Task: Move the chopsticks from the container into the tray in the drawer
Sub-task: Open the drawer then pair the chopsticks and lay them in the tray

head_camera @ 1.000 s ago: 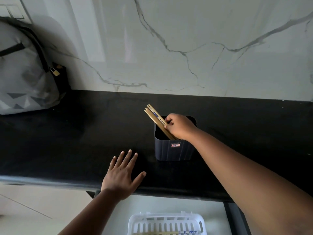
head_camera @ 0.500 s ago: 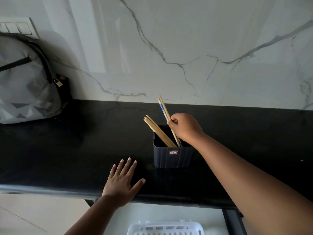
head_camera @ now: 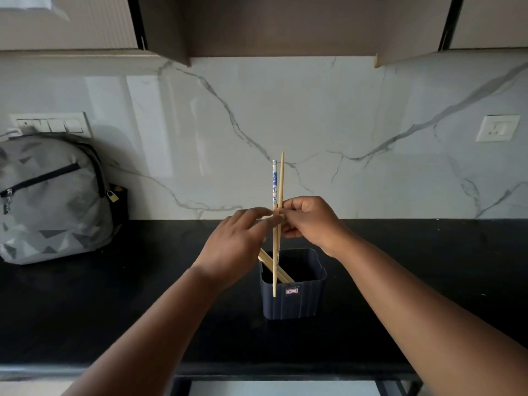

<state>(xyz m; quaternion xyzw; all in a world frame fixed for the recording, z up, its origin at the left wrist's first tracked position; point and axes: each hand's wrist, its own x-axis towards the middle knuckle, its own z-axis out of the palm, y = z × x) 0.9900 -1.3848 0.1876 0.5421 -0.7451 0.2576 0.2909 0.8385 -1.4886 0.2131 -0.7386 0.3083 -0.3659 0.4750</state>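
Wooden pair: two chopsticks (head_camera: 277,224) stand nearly upright at the middle of the frame, one plain, the other with a blue-and-white patterned top; their lower tips hang in front of the container's near-left rim.
Right hand: the right hand (head_camera: 310,220) pinches both sticks about midway along their length, fingers curled and pressed together around them.
Left hand: the left hand (head_camera: 237,244) comes in from the lower left, its fingertips reaching to the same spot on the sticks; whether it grips them or only touches cannot be told, as the fingers are blurred.
Container: a dark ribbed container (head_camera: 293,298) sits on the black counter (head_camera: 114,295) just below the hands, with a small red label on its near side.
Left inside: more plain chopsticks (head_camera: 274,267) lean against the container's left wall, partly hidden by the left hand.
Upper left of centre: a grey backpack (head_camera: 51,198) rests against the marble wall (head_camera: 371,124), well apart from the hands.
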